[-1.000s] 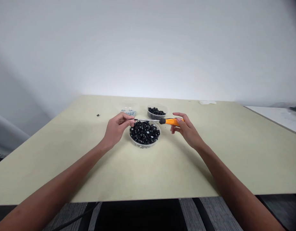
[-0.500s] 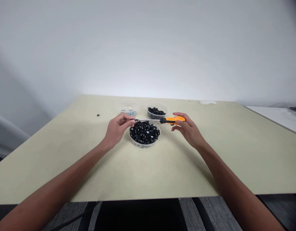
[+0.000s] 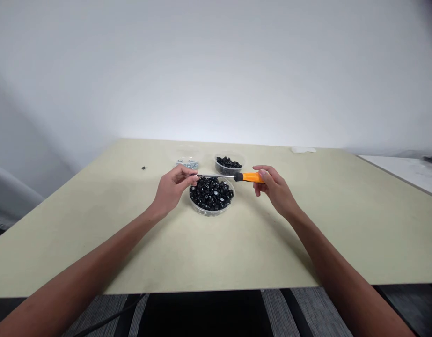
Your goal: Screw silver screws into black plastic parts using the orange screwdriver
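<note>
My right hand (image 3: 274, 187) is closed on the orange handle of a screwdriver (image 3: 251, 177), held level with its shaft pointing left. At the shaft's tip, my left hand (image 3: 173, 186) pinches a small dark piece, mostly hidden by the fingers. Below the shaft stands a clear round bowl (image 3: 208, 213) full of black knobs with some metal showing. Behind it are a clear tub of small black parts (image 3: 228, 163) and a clear tub of silvery screws (image 3: 188, 164).
One small black part (image 3: 143, 167) lies on the pale table (image 3: 216, 257) at the left. A white flat item (image 3: 303, 150) rests near the back edge. To the right is a white surface (image 3: 401, 171) with dark things on it.
The fingers of my right hand have shifted round the screwdriver handle, which has turned and now shows plain orange. My left hand has hardly moved.
</note>
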A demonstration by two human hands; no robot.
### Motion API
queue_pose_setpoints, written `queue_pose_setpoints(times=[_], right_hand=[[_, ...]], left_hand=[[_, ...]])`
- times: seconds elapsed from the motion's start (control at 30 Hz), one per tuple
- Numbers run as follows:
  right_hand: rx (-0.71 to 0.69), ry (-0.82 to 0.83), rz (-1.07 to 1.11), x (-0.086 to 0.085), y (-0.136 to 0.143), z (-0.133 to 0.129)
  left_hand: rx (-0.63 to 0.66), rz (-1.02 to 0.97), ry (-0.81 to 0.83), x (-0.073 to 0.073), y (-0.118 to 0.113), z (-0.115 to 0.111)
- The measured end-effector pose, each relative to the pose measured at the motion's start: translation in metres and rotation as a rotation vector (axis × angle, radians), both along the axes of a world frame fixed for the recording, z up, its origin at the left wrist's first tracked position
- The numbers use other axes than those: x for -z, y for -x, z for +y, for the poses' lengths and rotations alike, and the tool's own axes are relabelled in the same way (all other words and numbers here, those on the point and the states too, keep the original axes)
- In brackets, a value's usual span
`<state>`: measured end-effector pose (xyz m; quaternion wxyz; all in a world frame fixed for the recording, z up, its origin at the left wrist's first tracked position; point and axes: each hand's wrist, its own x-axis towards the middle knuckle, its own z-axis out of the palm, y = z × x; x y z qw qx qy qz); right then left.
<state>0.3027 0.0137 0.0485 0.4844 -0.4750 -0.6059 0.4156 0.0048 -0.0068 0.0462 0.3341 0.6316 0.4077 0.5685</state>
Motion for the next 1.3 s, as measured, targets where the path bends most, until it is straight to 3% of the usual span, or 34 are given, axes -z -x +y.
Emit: queue_pose_setpoints(times=[0.2,0.4,0.57,0.77,0.97,1.13,1.3], right_hand=[[-0.097,0.007,0.073,-0.0013,-0.0012,0.0002],[0.020,-0.017,-0.038,-0.0001,-0.0027,0.0014],[-0.106,-0.006,0.067,0.0006,-0.0024,0.0009],[0.017,-0.026,-0.025,-0.0007,-0.0015,0.0008],[-0.089,-0.047,0.088,0.0013,-0.0043,0.0023],[-0.001,-0.050,-0.052,0.0010,-0.0041,0.0016],[-0.091,-0.040,-0.015,0.0030,-0.0052,0.0016]], left_hand=[[-0.014,0.006,0.008,0.0002,0.0015,0.0002],[0.000,0.024,0.017,0.0025,0.0022,0.0013],[-0.022,0.024,0.013,0.0030,0.0030,0.0023],[-0.012,0.045,0.003,0.0032,0.0036,0.0028],[-0.031,0.061,-0.002,0.0023,0.0033,0.0019],[-0.017,0.059,-0.005,0.0019,0.0029,0.0015],[-0.039,0.036,0.003,0.0023,0.0034,0.0017]])
